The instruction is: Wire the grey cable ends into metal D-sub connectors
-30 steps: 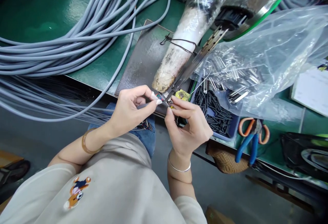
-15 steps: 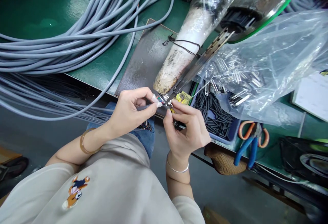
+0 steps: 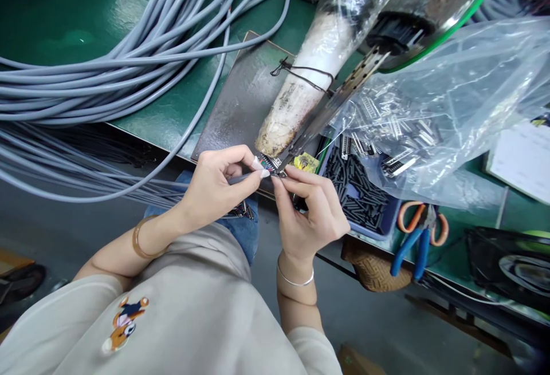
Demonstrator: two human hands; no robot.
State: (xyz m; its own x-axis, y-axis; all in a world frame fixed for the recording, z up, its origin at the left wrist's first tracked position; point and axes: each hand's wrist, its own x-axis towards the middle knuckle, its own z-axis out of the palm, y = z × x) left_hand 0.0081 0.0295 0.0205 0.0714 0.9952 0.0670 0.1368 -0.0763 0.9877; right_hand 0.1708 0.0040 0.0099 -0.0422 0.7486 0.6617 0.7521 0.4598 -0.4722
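My left hand (image 3: 219, 183) pinches the end of a grey cable, where small coloured wires show at the fingertips. Those wires meet a small metal connector (image 3: 275, 163) lying under the soldering tool's metal tip. Thumb and forefinger of my right hand (image 3: 309, 203) are closed at the connector's right end. A white, scorched wrapped tube (image 3: 296, 94) comes down from above and ends just over the connector. Beside it slants a perforated metal arm (image 3: 344, 94). Behind my fingers is a dark flat plate (image 3: 236, 100).
Coiled grey cables (image 3: 141, 77) cover the left. On the right are a blue tray (image 3: 389, 220) of black sleeves, a clear bag (image 3: 464, 94) with metal connectors, pliers (image 3: 415, 243) with blue grips and orange-handled scissors (image 3: 408, 214). Yellow material (image 3: 306, 162) lies near my right fingers.
My right thumb and forefinger have moved slightly left and closed in on the connector's right end. My left hand has barely moved. The whole view has shifted a little.
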